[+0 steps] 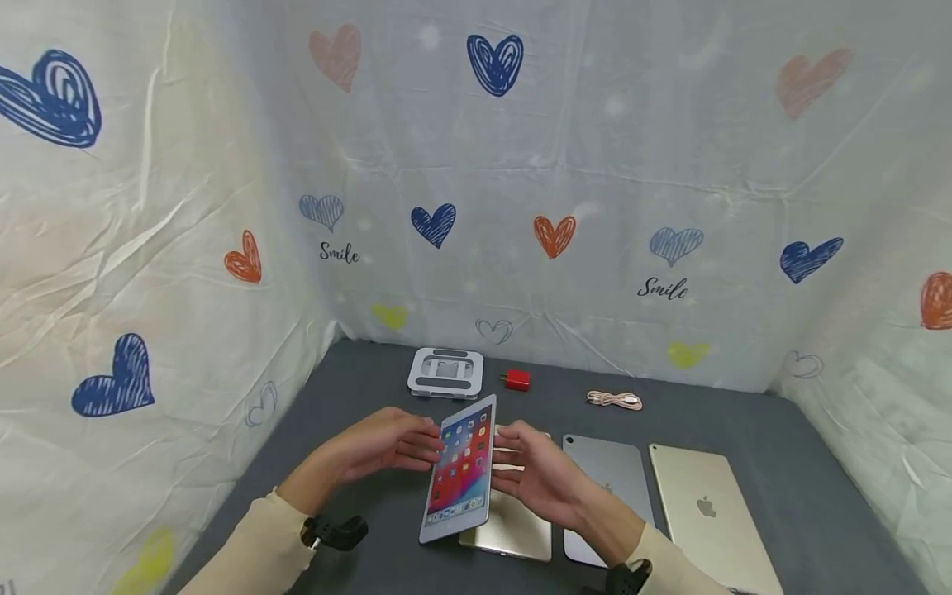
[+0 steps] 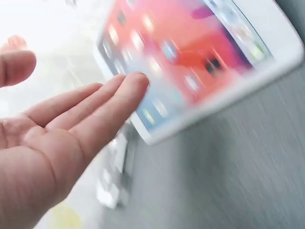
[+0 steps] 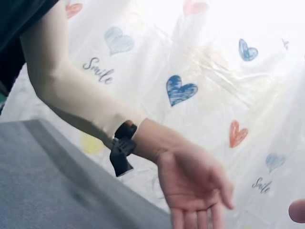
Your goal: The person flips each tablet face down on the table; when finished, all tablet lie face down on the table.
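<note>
A white tablet (image 1: 463,467) with its screen lit stands tilted between my two hands, its lower end over a gold tablet (image 1: 513,529). My left hand (image 1: 383,446) has its fingertips at the tablet's left edge. In the left wrist view its fingers (image 2: 107,107) are straight, overlapping the blurred screen, with the thumb apart. On the other side, my right hand (image 1: 546,475) reaches the right edge with extended fingers. The right wrist view shows the left palm (image 3: 190,179) turned up and a fingertip (image 3: 298,211) at the frame's edge.
A grey folding stand (image 1: 446,373) lies at the back of the dark table, left of a red charger plug (image 1: 516,379) and a coiled cable (image 1: 614,400). To the right lie a grey tablet (image 1: 613,463) and another gold tablet (image 1: 706,508). A heart-printed curtain (image 1: 595,165) encloses the table.
</note>
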A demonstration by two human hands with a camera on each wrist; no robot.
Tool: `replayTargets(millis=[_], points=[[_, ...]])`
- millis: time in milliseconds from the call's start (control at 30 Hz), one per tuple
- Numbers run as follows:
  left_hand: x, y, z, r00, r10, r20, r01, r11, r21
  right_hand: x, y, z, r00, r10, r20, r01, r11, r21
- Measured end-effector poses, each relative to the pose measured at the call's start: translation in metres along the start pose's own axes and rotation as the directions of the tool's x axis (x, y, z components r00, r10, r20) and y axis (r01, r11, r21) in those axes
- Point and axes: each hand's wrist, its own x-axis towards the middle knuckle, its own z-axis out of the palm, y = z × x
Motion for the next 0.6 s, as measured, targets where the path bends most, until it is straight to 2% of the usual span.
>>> replayTargets(millis=[133,300,433,600], points=[[-0.005,0.024,0.021,0.995,0.076,0.061,-0.074,0.997,-0.037,-0.003,-0.006,0.001,1.0,-0.01,0.023,0.011,1.0,-0.022],[-0.012,0.043,0.037,0.989,0.114,0.091,-0.111,0.993,-0.038,0.0,-0.01,0.009,0.996,-0.034,0.08,0.036,0.999,-0.017],[-0.015,0.047,0.039,0.992,0.12,0.049,-0.118,0.992,-0.037,0.002,-0.013,0.019,0.994,-0.044,0.098,0.045,0.999,-0.006],[-0.021,0.047,0.033,0.99,0.134,0.038,-0.133,0.991,-0.034,0.005,-0.015,0.03,0.995,-0.047,0.088,0.048,0.999,-0.005]])
